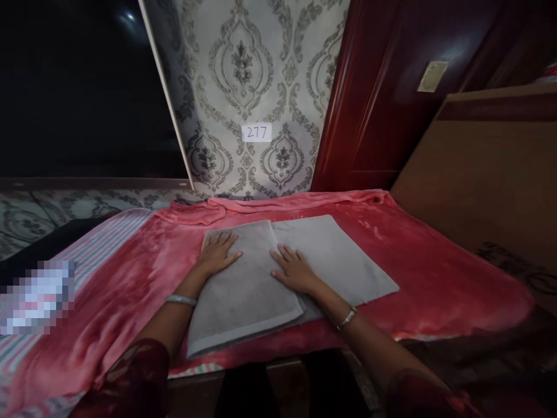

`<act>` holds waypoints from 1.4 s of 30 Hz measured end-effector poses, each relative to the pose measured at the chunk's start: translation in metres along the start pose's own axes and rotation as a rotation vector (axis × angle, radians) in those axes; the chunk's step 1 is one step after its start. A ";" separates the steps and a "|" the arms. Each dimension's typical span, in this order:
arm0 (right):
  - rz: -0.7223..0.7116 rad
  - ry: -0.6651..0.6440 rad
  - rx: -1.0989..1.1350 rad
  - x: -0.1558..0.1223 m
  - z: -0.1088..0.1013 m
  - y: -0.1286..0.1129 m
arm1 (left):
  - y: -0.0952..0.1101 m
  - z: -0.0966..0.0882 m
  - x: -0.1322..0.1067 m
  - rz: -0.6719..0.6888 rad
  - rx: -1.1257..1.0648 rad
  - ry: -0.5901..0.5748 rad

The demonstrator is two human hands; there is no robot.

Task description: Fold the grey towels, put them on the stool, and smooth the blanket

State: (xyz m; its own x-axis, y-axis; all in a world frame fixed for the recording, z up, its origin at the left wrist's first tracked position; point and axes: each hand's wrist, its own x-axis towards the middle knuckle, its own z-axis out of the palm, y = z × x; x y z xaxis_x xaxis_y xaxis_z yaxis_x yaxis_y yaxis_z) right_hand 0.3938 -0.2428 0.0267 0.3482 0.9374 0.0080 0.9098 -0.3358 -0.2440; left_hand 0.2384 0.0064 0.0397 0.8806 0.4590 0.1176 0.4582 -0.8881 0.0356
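Note:
A grey cloth [248, 296] lies spread on a red plush blanket [418, 273], with its left part folded over in a second layer. My left hand [215, 253] rests flat on the upper left of the folded layer, fingers spread. Near the fold's inner edge, my right hand [296, 270] lies palm down with its fingers apart, touching the cloth. Neither hand grips anything. To the right, the single layer of the cloth reaches out to a corner on the blanket.
A striped cloth [104, 238] shows at the left beside the blanket. A large cardboard box [491, 174] stands at the right. Behind are a dark screen [87, 87], patterned wallpaper and a paper label [256, 132] reading 277.

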 end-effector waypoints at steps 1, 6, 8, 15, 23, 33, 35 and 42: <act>-0.007 0.002 0.001 -0.014 0.002 0.005 | -0.001 -0.001 0.001 0.002 0.011 -0.010; -0.026 0.018 0.040 -0.068 -0.003 0.049 | 0.002 -0.019 0.007 -0.017 0.012 -0.142; 0.047 0.111 0.045 -0.083 -0.013 0.077 | 0.013 -0.027 0.012 -0.044 0.012 -0.154; 0.619 0.318 0.004 -0.113 -0.052 0.165 | 0.101 -0.030 0.043 -0.018 -0.024 -0.027; 0.683 0.236 0.191 -0.102 -0.050 0.200 | 0.142 0.002 0.055 -0.125 -0.002 0.027; 0.601 0.091 0.775 -0.093 -0.065 0.226 | 0.140 0.007 0.053 -0.107 -0.008 0.044; 0.582 0.032 0.928 -0.093 -0.068 0.227 | 0.140 0.008 0.052 -0.108 -0.024 0.039; 0.502 0.067 0.696 -0.080 -0.087 0.223 | 0.141 0.007 0.046 -0.102 -0.070 0.067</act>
State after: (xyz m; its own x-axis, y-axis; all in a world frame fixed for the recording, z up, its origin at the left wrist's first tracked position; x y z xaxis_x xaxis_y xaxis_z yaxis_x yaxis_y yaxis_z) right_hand 0.5887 -0.4007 0.0563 0.7046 0.6784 -0.2083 0.3067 -0.5558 -0.7726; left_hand 0.3443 -0.0974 0.0433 0.8190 0.5463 0.1754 0.5330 -0.8376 0.1198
